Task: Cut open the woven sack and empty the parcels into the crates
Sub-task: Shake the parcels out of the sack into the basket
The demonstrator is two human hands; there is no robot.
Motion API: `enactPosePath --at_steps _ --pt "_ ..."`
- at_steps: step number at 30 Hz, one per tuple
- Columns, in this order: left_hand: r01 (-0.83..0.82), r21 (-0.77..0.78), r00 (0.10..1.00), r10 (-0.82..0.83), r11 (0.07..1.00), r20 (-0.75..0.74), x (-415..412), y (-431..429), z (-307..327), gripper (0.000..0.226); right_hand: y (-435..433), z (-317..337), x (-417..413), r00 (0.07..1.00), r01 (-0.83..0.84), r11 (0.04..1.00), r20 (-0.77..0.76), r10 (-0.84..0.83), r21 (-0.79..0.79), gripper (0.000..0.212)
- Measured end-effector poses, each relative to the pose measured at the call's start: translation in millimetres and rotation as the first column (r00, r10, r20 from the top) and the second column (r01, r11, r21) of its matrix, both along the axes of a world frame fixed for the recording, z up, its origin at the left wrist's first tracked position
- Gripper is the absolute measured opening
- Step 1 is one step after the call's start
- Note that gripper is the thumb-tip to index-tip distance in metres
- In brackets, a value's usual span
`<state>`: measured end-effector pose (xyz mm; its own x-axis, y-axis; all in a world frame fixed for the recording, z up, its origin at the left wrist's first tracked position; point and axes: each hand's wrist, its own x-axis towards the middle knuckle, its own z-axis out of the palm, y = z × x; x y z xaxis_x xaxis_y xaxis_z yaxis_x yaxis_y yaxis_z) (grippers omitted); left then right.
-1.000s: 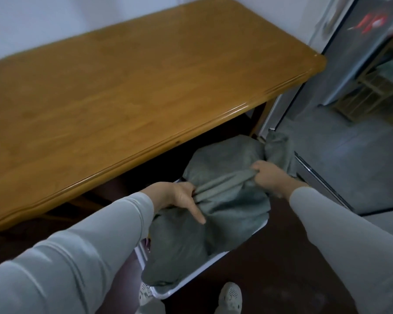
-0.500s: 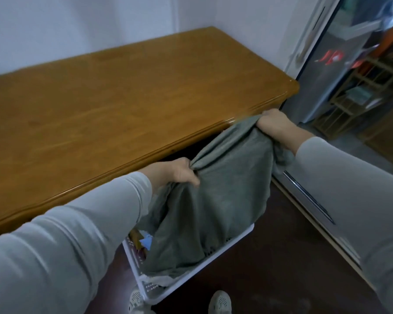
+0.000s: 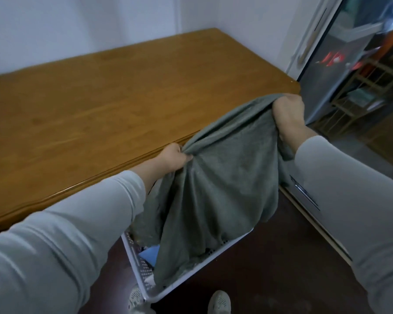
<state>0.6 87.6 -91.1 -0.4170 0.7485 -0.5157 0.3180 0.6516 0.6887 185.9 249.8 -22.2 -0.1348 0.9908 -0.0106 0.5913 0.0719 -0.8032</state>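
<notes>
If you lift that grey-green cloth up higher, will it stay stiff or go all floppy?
Probably floppy: the grey-green cloth sags in deep folds between the left hand and right hand gripping it. It seems fairly light: two bunched handfuls hold it up. Its fuzzy surface likely won't slip; its lower end trails in the white crate.

Both arms stretched forward, light grey sleeves (image 3: 82, 225) down to wrists. Left hand (image 3: 173, 157) at near edge of table (image 3: 123, 98), fingers curled, bunching grey-green fabric (image 3: 225, 182) in fist. Right hand (image 3: 287, 114) higher, just off table's near right corner, knuckles up, fist clamped on fabric's top edge. Hands apart, fabric stretched between.
</notes>
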Motion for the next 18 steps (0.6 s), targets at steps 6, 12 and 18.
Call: enactPosePath --at_steps 6,12,18 --pt "0.208 -0.207 0.978 -0.195 0.956 0.079 13 -37 -60 0.063 -16 -65 24 0.918 -0.206 0.933 0.271 0.289 -0.296 0.032" --pt "0.388 -0.374 0.922 -0.353 0.842 0.160 23 -45 -88 0.043 -30 -132 62 0.586 -0.279 0.754 0.517 0.624 -0.595 0.068" --pt "0.585 -0.556 0.795 -0.552 0.591 0.250 21 -47 -95 0.067 -43 -179 52 0.736 -0.210 0.834 0.479 0.479 -0.511 0.070"
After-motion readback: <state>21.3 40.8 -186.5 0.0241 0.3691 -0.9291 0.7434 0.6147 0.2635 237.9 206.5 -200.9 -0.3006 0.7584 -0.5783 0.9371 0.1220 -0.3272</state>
